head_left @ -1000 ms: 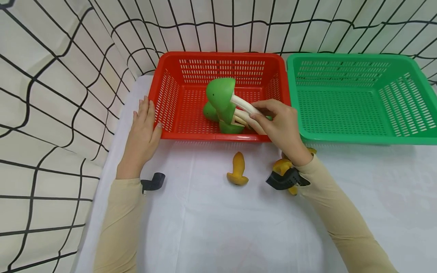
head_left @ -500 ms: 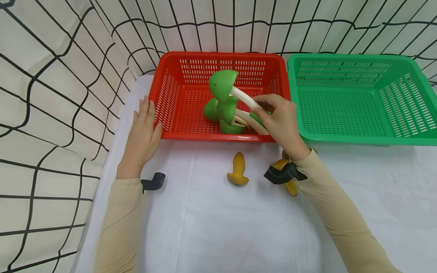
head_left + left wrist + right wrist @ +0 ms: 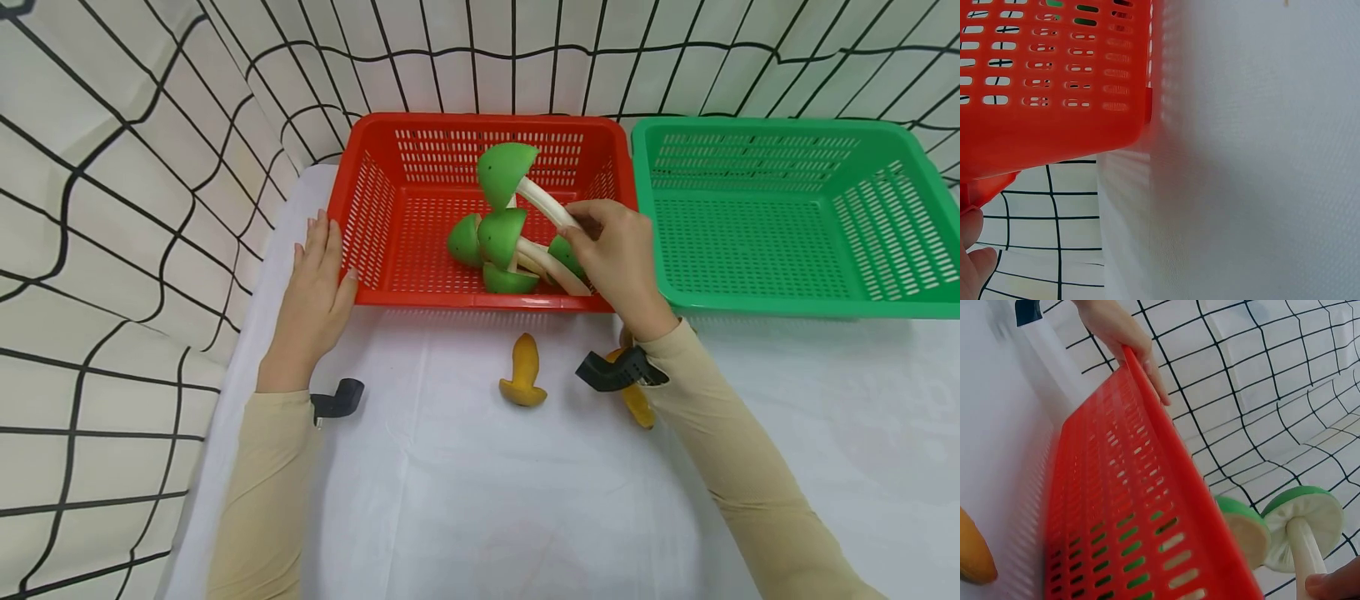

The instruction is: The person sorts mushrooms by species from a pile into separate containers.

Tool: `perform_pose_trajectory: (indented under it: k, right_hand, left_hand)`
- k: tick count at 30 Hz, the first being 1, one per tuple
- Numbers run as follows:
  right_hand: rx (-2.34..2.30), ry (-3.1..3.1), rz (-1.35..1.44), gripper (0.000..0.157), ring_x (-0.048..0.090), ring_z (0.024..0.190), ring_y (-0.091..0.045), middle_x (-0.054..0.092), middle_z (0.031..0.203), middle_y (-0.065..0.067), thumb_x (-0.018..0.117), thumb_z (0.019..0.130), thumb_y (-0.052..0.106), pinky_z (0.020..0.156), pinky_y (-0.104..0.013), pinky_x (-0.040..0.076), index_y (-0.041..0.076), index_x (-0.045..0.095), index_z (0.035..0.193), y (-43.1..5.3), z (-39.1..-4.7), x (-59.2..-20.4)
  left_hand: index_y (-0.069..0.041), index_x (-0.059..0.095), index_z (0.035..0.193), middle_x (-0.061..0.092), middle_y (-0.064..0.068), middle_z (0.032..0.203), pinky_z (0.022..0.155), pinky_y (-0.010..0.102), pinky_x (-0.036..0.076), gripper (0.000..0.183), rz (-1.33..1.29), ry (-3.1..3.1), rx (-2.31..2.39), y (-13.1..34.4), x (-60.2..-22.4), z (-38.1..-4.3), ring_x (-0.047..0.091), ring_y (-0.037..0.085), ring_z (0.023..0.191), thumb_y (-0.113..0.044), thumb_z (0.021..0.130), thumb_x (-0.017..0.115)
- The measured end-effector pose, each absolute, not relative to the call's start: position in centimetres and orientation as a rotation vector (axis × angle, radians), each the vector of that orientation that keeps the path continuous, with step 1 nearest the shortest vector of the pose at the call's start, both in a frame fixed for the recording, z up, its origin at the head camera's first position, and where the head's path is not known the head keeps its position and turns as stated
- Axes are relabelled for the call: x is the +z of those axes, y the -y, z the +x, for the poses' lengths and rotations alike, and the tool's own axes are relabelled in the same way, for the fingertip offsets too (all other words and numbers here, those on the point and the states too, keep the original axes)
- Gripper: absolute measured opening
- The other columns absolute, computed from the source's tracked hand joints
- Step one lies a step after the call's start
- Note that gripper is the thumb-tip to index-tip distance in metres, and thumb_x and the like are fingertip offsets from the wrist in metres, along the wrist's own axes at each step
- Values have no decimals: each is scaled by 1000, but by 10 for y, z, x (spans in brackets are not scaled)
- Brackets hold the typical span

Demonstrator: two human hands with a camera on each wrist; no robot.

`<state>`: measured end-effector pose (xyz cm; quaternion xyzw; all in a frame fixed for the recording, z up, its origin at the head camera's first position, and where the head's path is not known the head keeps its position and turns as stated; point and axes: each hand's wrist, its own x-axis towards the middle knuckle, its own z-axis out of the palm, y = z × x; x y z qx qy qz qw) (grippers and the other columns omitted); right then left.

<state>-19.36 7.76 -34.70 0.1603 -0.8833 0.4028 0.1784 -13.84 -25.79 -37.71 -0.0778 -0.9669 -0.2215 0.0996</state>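
Note:
In the head view, my right hand [image 3: 618, 258] pinches the white stem of a green-capped mushroom [image 3: 504, 171] over the red basket [image 3: 480, 300]. The same held mushroom [image 3: 1304, 531] shows its pale underside in the right wrist view, standing above the basket's rim. Below it, several more green-capped mushrooms [image 3: 501, 237] lie heaped near the basket's front wall. My left hand [image 3: 309, 308] rests with straight fingers against the basket's left rim. The left wrist view catches only fingertips [image 3: 972, 228] beside the red wall.
A green basket [image 3: 810, 304] stands right beside the red one. On the white cloth in front lie a yellow-brown mushroom [image 3: 523, 375] and more yellow pieces [image 3: 637, 406], partly hidden by the right wrist's black camera [image 3: 618, 369]. Black wire mesh [image 3: 512, 54] borders the back and left.
My right hand has shifted toward the back, lifting the green-capped mushroom up and slightly right, away from the heap. My left hand stays where it was.

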Motion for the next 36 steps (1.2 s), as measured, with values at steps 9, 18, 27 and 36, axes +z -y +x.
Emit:
perform_pose_trajectory:
  k: [9, 18, 27, 36]
  right_hand:
    - [1027, 2567, 399, 23, 65, 77, -29, 69, 91, -20, 69, 85, 7, 66, -41, 53, -7, 69, 103, -84, -198, -348]
    - [882, 2689, 467, 29, 62, 80, -30, 68, 99, -19, 67, 87, 11, 68, -40, 50, -5, 67, 111, -86, -197, -345]
    - [959, 2546, 567, 26, 62, 82, -31, 68, 98, -20, 69, 85, 6, 67, -41, 48, -6, 68, 107, -111, -178, -344]
    - [906, 2405, 562, 25, 65, 80, -32, 69, 97, -18, 73, 79, -1, 74, -26, 49, -6, 70, 102, -172, -157, -349]
  left_hand:
    - [7, 16, 147, 4, 12, 157, 115, 42, 2, 59, -241, 2858, -652, 255, -377, -141, 0, 23, 144, -18, 98, 36]
    - [7, 15, 147, 4, 13, 157, 115, 42, 1, 59, -236, 2866, -654, 253, -375, -142, 0, 24, 144, -19, 98, 36]
    - [8, 16, 146, 4, 12, 157, 115, 43, 2, 59, -245, 2859, -665, 253, -374, -142, -1, 22, 144, -19, 98, 36]
    - [6, 16, 147, 4, 12, 157, 114, 44, 2, 59, -212, 2871, -664, 258, -375, -139, 1, 24, 144, -19, 97, 36]
